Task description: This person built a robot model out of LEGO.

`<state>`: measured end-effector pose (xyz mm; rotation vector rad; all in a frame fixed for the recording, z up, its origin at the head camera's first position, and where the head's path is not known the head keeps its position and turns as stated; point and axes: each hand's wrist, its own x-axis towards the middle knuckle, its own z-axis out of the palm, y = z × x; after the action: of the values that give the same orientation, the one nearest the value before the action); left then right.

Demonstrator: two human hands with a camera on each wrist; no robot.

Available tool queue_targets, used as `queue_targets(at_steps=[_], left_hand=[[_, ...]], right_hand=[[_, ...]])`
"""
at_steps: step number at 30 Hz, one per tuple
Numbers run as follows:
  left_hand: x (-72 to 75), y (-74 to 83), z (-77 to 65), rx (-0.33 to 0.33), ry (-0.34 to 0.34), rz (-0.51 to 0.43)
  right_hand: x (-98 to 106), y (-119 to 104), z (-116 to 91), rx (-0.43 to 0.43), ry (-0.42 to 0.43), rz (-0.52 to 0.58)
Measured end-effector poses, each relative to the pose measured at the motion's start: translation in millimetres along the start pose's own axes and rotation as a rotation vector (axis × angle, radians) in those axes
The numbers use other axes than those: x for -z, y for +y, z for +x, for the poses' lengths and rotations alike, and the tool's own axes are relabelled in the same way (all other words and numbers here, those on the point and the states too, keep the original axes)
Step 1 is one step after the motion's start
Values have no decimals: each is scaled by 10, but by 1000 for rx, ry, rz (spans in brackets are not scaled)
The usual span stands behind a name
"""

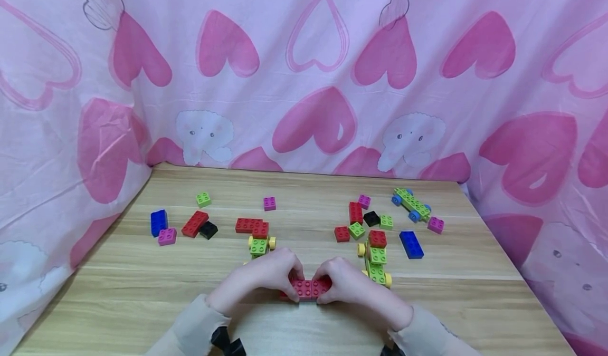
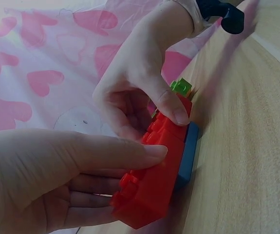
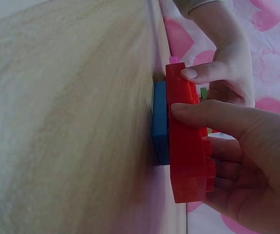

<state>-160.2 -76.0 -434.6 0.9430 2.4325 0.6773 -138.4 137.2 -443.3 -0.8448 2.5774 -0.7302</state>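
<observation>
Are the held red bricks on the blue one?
On: wrist views show red bricks atop the blue brick; whether fully locked, cannot tell.

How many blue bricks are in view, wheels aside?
3: the left blue brick, beside a magenta brick; the right blue brick, near the blue-wheeled car; the lower blue brick, under the red bricks held by the left hand and right hand. Hands could hide others.

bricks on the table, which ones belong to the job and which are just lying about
Job in hand:
red bricks, held by the left hand and right hand
blue brick under the red

Apparently lying about:
other red bricks
other blue bricks
black bricks
magenta bricks
green bricks
blue-wheeled piece
yellow-wheeled pieces
</observation>
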Motion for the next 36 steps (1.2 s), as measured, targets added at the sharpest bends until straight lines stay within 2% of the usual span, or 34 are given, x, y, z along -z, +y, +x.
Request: queue_targets(at_steps=[10,26,36], left_hand=[[-17,-8,17,23,8,-35],[-20,-8,9,31,4,-60],[-10,7,-6,9,-7,12]], right_hand=[[31,4,42,-45,-37,18],[16,-9,68,-94,-45,54],[19,-3,74,-82,-70,34]])
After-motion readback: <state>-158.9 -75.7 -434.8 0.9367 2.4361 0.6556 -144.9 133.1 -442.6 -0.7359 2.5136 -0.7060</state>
